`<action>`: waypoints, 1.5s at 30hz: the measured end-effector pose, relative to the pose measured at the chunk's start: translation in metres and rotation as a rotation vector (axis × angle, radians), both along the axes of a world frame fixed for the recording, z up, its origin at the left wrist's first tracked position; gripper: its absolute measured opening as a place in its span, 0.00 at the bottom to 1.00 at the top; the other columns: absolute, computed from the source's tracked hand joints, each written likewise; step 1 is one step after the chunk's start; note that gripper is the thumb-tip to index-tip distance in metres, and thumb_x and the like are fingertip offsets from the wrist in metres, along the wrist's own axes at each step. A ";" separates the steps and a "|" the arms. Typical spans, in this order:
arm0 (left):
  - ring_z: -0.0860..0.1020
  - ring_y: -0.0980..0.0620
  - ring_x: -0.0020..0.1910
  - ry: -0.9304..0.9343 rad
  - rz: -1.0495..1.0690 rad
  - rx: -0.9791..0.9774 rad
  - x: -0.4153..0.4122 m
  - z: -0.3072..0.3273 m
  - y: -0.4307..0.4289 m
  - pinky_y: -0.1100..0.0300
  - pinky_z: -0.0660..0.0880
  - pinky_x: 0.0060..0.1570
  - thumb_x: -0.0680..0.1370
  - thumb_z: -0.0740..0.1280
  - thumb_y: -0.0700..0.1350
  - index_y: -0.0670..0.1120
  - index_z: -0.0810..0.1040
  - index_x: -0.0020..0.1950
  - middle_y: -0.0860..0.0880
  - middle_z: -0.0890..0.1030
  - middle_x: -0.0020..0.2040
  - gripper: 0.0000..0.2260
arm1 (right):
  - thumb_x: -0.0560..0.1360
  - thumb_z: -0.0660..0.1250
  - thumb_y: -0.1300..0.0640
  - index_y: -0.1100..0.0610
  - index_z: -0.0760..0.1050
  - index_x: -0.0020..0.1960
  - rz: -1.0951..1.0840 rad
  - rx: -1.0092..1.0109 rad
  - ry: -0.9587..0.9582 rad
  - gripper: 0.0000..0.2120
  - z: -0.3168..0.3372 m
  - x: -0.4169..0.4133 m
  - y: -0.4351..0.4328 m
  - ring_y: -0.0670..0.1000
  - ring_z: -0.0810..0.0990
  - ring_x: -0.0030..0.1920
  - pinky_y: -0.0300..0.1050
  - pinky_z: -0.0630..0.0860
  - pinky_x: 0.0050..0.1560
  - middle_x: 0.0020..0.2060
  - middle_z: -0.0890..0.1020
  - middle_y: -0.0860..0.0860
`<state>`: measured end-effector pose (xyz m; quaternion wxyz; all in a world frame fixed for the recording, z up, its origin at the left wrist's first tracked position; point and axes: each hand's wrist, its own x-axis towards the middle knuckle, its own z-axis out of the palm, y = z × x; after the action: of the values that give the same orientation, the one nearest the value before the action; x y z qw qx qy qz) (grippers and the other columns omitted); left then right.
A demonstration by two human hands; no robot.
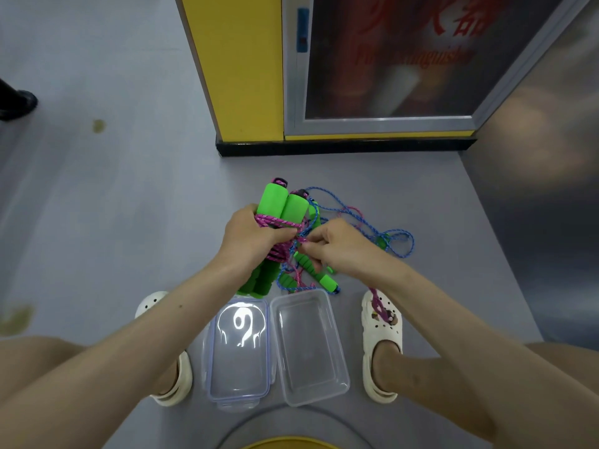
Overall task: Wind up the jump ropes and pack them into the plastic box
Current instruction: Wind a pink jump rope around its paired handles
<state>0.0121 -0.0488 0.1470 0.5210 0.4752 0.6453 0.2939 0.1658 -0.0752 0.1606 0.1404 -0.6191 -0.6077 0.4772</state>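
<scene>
Holding: the left hand [249, 234] grips a pair of thick green foam handles [282, 205], fingers curled round them; the handles lie side by side with their upper ends pointing to the far side.
Pink rope: the pink jump rope [278, 223] runs in several turns round those two handles, right at the left hand's fingers. A loose stretch of it trails to the right and lies across the right clog [382, 332].
Right hand: the right hand [337, 244] pinches the pink cord between thumb and fingertips, just right of the left hand.
Blue rope: the blue jump rope [400, 244] lies in loose, tangled loops on the grey floor [129, 205], far and right of the hands, with slimmer green handles [325, 281] under the right hand.
Plastic box: the clear plastic box [308, 351] stands open on the floor between the feet, nearer than the ropes.
Lid: the lid [240, 367] lies just left of the box.
Background: a yellow pillar [240, 69] stands at the far side.
</scene>
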 end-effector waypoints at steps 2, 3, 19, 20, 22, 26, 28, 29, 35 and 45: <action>0.80 0.51 0.41 0.099 0.005 0.077 0.002 -0.005 0.000 0.56 0.77 0.42 0.67 0.77 0.42 0.45 0.76 0.50 0.49 0.81 0.43 0.15 | 0.75 0.66 0.58 0.59 0.74 0.34 0.024 -0.003 -0.004 0.12 0.000 -0.006 -0.003 0.42 0.68 0.23 0.35 0.64 0.28 0.25 0.73 0.48; 0.80 0.51 0.41 0.108 0.017 0.083 0.004 -0.007 -0.001 0.56 0.76 0.42 0.67 0.77 0.43 0.46 0.75 0.49 0.49 0.81 0.43 0.15 | 0.74 0.68 0.58 0.56 0.72 0.32 0.033 0.004 -0.007 0.13 -0.002 -0.009 -0.005 0.41 0.66 0.23 0.34 0.62 0.27 0.23 0.71 0.46; 0.72 0.43 0.66 -0.775 -0.033 -0.442 0.020 0.014 -0.003 0.55 0.72 0.60 0.80 0.45 0.64 0.44 0.71 0.68 0.39 0.74 0.65 0.31 | 0.67 0.70 0.36 0.56 0.77 0.39 -0.081 0.111 -0.126 0.22 -0.016 -0.010 -0.009 0.47 0.77 0.35 0.43 0.71 0.36 0.33 0.80 0.51; 0.73 0.43 0.65 -0.794 -0.030 -0.440 0.020 0.017 -0.003 0.54 0.74 0.57 0.80 0.45 0.64 0.44 0.69 0.69 0.39 0.74 0.65 0.31 | 0.68 0.70 0.37 0.57 0.77 0.41 -0.101 0.092 -0.063 0.21 -0.017 -0.009 -0.008 0.47 0.78 0.36 0.42 0.72 0.38 0.34 0.81 0.52; 0.78 0.45 0.56 -0.830 0.034 -0.449 0.017 0.018 0.000 0.53 0.74 0.48 0.80 0.48 0.63 0.45 0.68 0.70 0.42 0.79 0.59 0.28 | 0.70 0.70 0.41 0.55 0.79 0.45 -0.141 0.038 0.097 0.17 -0.013 -0.007 -0.007 0.47 0.81 0.41 0.42 0.75 0.43 0.38 0.83 0.50; 0.81 0.50 0.47 -0.523 -0.124 -0.394 0.005 0.010 -0.001 0.57 0.79 0.43 0.78 0.57 0.60 0.45 0.76 0.63 0.47 0.84 0.47 0.23 | 0.76 0.66 0.51 0.55 0.76 0.44 -0.300 -0.102 0.483 0.07 -0.002 -0.003 -0.001 0.43 0.69 0.27 0.33 0.64 0.26 0.28 0.74 0.45; 0.82 0.49 0.47 -0.455 -0.251 -0.406 -0.002 0.007 -0.005 0.54 0.79 0.46 0.74 0.61 0.63 0.46 0.78 0.61 0.45 0.83 0.51 0.25 | 0.77 0.65 0.51 0.57 0.74 0.43 -0.315 -0.127 0.564 0.09 -0.002 -0.001 0.001 0.44 0.64 0.26 0.35 0.59 0.25 0.25 0.71 0.44; 0.82 0.47 0.48 -0.451 -0.289 -0.427 -0.005 0.007 -0.006 0.51 0.78 0.49 0.71 0.62 0.63 0.46 0.79 0.60 0.43 0.83 0.53 0.26 | 0.77 0.65 0.51 0.58 0.75 0.46 -0.306 -0.135 0.594 0.10 -0.002 0.000 0.001 0.44 0.65 0.26 0.36 0.59 0.25 0.26 0.72 0.45; 0.83 0.48 0.42 -0.498 -0.338 -0.379 -0.016 0.011 -0.002 0.58 0.79 0.37 0.68 0.68 0.51 0.46 0.79 0.55 0.46 0.84 0.47 0.17 | 0.76 0.65 0.52 0.64 0.73 0.60 -0.225 -0.227 0.635 0.18 0.001 0.005 0.005 0.44 0.58 0.25 0.37 0.52 0.24 0.27 0.70 0.46; 0.81 0.50 0.43 -0.176 -0.150 -0.166 -0.013 0.005 -0.003 0.59 0.77 0.37 0.62 0.79 0.45 0.44 0.71 0.55 0.46 0.81 0.47 0.26 | 0.76 0.67 0.53 0.60 0.76 0.43 -0.325 -0.317 0.510 0.10 -0.008 0.003 0.002 0.43 0.58 0.19 0.35 0.52 0.22 0.26 0.72 0.53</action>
<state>-0.0009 -0.0516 0.1517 0.6336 0.4499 0.5819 0.2401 0.1686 -0.0730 0.1524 0.2642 -0.5828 -0.3645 0.6766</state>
